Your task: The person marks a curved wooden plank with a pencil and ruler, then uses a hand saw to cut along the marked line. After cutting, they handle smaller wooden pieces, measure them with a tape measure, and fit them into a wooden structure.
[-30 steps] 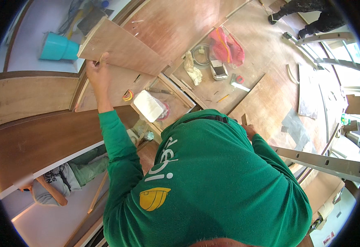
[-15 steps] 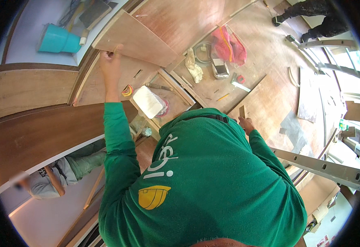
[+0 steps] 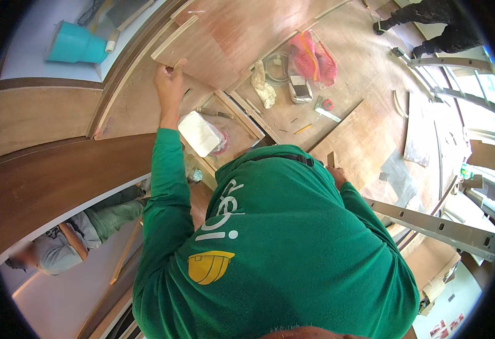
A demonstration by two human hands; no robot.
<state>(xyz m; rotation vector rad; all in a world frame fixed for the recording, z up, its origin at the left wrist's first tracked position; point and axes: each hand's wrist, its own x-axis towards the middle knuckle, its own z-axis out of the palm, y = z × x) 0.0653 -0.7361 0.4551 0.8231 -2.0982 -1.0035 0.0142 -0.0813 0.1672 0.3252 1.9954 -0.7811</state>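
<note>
My left hand (image 3: 170,85) reaches forward, thumb and fingers pinched on the near edge of a thin plywood panel (image 3: 205,53). A pale wooden strip (image 3: 175,37) runs along the panel's left end. Down by my right hip, my right hand (image 3: 338,176) is closed round a small wooden block (image 3: 330,159); part of that hand is hidden by my green shirt. Close to my left forearm stands a white plastic tub (image 3: 200,134), with a chisel-like tool (image 3: 214,113) lying just beyond it.
A turquoise bucket (image 3: 76,44) sits upper left. On the floor ahead lie a pink bag (image 3: 309,59), a coiled hose (image 3: 276,69), a tape measure (image 3: 327,104) and a pencil (image 3: 303,129). Metal ladder parts (image 3: 437,223) are at right. One person (image 3: 83,231) is at lower left, another (image 3: 439,25) upper right.
My left hand has moved right with the panel's edge, and the panel has turned so its left-end strip shows. The coloured ring near the tub is out of sight. My right hand stays low.
</note>
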